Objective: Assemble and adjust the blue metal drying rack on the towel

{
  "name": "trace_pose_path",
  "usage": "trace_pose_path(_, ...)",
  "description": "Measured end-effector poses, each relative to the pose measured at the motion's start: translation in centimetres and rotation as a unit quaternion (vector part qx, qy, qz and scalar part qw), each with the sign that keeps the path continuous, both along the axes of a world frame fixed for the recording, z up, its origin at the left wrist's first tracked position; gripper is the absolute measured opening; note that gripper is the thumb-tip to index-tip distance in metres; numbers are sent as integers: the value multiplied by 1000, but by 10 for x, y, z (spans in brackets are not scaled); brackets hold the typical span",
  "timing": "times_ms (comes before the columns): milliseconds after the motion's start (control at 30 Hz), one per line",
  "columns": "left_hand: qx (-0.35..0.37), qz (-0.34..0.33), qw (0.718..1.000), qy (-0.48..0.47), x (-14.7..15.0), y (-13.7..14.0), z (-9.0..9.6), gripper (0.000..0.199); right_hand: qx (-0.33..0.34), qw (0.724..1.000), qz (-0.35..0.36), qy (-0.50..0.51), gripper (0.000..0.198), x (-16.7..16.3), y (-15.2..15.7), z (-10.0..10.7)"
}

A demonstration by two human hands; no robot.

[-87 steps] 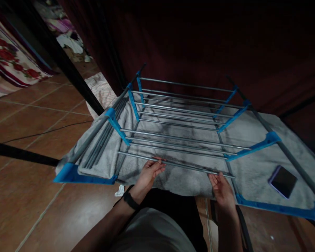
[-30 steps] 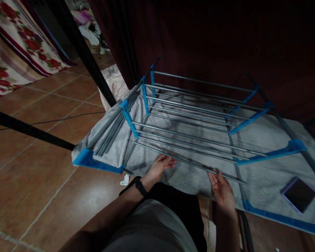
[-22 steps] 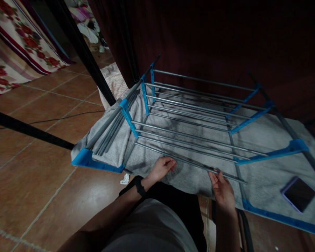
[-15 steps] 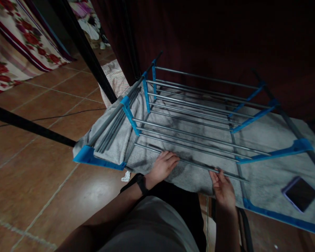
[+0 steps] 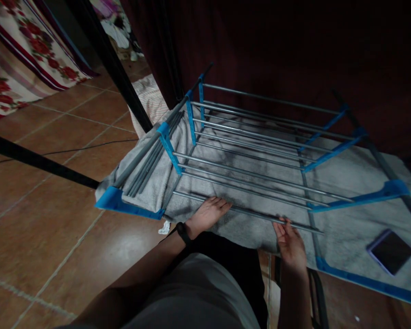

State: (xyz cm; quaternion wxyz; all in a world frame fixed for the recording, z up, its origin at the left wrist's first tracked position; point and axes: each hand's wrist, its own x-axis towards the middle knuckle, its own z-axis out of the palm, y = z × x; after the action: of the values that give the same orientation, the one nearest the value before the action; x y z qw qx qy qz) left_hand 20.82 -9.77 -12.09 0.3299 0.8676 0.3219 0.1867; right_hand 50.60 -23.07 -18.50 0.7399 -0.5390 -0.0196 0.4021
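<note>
Pinching the rod [image 5: 251, 214] is the right hand [image 5: 291, 244]; the left hand [image 5: 208, 215] lies over it, grip unclear. Likely light, stiff, slick; best held near both ends.

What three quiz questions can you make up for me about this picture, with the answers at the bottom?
1. Pick one: what colour are the brackets on the rack?
A) red
B) blue
C) yellow

2. Fill the gap: the phone lies on the grey ____.

3. True or false: the right hand is holding the phone.

Key:
1. B, blue.
2. Cloth.
3. False: its fingertips are on a metal rod, and the phone lies away from it, farther to the right.
</note>
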Motion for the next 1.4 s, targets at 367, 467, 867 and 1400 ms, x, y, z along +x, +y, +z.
trace_pose_path(367, -11, 24, 1000, 4, -11, 7, -10, 41, 6, 1000, -17, 4, 20, 5, -1, 5)
trace_pose_path(467, 3, 30, 1000, -4, -16, 11, -13, 37, 19, 999, -30, 0, 20, 7, -2, 7)
trace_pose_path(867, 205, -13, 967, 150, -28, 24, -27, 41, 31, 995, -88, 22, 10, 12, 3, 13)
trace_pose_path(1400, 245, -3, 961, 126, -53, 47, -55, 43, 49, 990, -126, 34, 14, 26, 4, 16)
